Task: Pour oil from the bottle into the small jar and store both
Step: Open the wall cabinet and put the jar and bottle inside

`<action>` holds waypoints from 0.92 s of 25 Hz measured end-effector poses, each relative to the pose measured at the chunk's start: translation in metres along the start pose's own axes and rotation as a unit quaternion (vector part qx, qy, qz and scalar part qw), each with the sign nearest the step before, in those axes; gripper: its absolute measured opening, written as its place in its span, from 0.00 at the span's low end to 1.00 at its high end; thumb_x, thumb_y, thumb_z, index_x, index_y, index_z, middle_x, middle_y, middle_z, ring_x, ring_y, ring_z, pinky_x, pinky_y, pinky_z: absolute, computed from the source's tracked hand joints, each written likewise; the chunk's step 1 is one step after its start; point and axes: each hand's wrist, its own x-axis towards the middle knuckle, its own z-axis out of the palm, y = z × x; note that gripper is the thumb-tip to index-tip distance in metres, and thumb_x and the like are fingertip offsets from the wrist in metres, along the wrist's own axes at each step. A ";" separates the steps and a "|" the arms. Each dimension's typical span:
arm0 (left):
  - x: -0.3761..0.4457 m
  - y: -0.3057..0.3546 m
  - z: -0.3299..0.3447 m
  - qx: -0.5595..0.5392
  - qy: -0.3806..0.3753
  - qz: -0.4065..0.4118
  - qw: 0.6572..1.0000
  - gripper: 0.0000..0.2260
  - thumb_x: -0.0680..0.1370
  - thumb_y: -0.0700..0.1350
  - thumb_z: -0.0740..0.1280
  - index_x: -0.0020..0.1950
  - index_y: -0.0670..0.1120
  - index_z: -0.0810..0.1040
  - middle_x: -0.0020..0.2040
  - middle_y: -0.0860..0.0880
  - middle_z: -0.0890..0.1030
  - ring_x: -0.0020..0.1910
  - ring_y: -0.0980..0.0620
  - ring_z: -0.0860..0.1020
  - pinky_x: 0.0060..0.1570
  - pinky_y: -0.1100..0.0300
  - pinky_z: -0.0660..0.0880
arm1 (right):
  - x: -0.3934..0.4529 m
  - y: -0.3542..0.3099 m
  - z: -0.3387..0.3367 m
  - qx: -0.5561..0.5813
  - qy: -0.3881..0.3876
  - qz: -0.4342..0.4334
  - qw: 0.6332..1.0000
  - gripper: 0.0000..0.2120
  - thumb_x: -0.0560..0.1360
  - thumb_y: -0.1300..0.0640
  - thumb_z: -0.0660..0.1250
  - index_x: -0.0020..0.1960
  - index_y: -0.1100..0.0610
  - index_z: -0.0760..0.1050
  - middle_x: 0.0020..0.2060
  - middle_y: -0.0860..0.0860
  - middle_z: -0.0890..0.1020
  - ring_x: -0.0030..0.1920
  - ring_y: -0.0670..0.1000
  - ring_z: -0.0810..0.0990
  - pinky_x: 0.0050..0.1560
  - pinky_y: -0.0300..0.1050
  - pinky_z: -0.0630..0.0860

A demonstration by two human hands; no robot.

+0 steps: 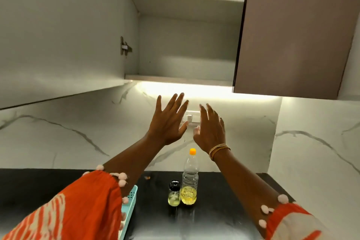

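Observation:
A clear plastic oil bottle (pixel 190 181) with an orange cap stands upright on the black counter, with yellow oil in its lower part. Touching its left side stands a small glass jar (pixel 174 194) with a black lid and a little oil inside. My left hand (pixel 168 121) and my right hand (pixel 211 128) are both raised in the air well above the two containers, side by side, fingers straight and spread, holding nothing. They hover in front of the marble wall, just below the open cupboard.
An open wall cupboard (pixel 185 78) with bare shelves is above; its door (pixel 58 35) swings out on the left and a closed brown door (pixel 296 31) is on the right. A light blue basket (pixel 129 206) sits on the black counter (pixel 224 200) at left. A wall switch is behind my hands.

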 end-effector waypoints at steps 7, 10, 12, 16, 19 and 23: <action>-0.035 0.029 0.135 -0.075 -0.112 -0.008 0.991 0.30 0.76 0.60 0.54 0.75 0.46 0.63 0.78 0.43 0.60 0.76 0.43 0.60 0.69 0.33 0.55 | -0.056 0.028 0.120 0.055 -0.104 0.059 0.991 0.34 0.65 0.60 0.68 0.70 0.59 0.65 0.68 0.61 0.70 0.66 0.61 0.71 0.62 0.59 0.72; -0.059 0.048 0.174 -0.120 -0.193 -0.027 0.973 0.31 0.78 0.58 0.57 0.78 0.46 0.57 0.79 0.44 0.55 0.78 0.45 0.54 0.71 0.34 0.50 | -0.090 0.040 0.160 0.076 -0.153 0.107 0.979 0.31 0.67 0.61 0.65 0.70 0.59 0.64 0.67 0.60 0.70 0.66 0.60 0.70 0.62 0.58 0.73; -0.076 0.060 0.199 -0.131 -0.236 -0.042 0.962 0.31 0.79 0.58 0.56 0.78 0.46 0.55 0.80 0.44 0.53 0.79 0.46 0.53 0.71 0.34 0.50 | -0.111 0.047 0.185 0.098 -0.161 0.143 0.972 0.27 0.67 0.60 0.63 0.66 0.60 0.68 0.60 0.59 0.74 0.59 0.60 0.74 0.55 0.56 0.76; -0.116 0.082 0.243 -0.167 -0.312 -0.113 0.929 0.31 0.79 0.57 0.57 0.78 0.45 0.55 0.79 0.44 0.55 0.78 0.47 0.53 0.72 0.35 0.53 | -0.148 0.058 0.225 0.165 -0.177 0.247 0.938 0.21 0.66 0.60 0.65 0.58 0.60 0.69 0.54 0.58 0.72 0.52 0.58 0.74 0.50 0.54 0.77; -0.138 0.095 0.272 -0.251 -0.357 -0.217 0.873 0.34 0.78 0.56 0.62 0.78 0.45 0.54 0.79 0.44 0.57 0.77 0.46 0.57 0.71 0.37 0.59 | -0.171 0.063 0.248 0.197 -0.189 0.304 0.913 0.24 0.66 0.57 0.67 0.60 0.59 0.67 0.55 0.57 0.71 0.53 0.58 0.74 0.50 0.53 0.77; -0.159 0.103 0.304 -0.400 -0.385 -0.377 0.741 0.41 0.71 0.51 0.73 0.78 0.44 0.53 0.76 0.41 0.63 0.73 0.42 0.64 0.69 0.43 0.65 | -0.191 0.075 0.272 0.214 -0.235 0.359 0.877 0.38 0.65 0.51 0.73 0.70 0.59 0.62 0.61 0.59 0.70 0.59 0.58 0.72 0.58 0.53 0.74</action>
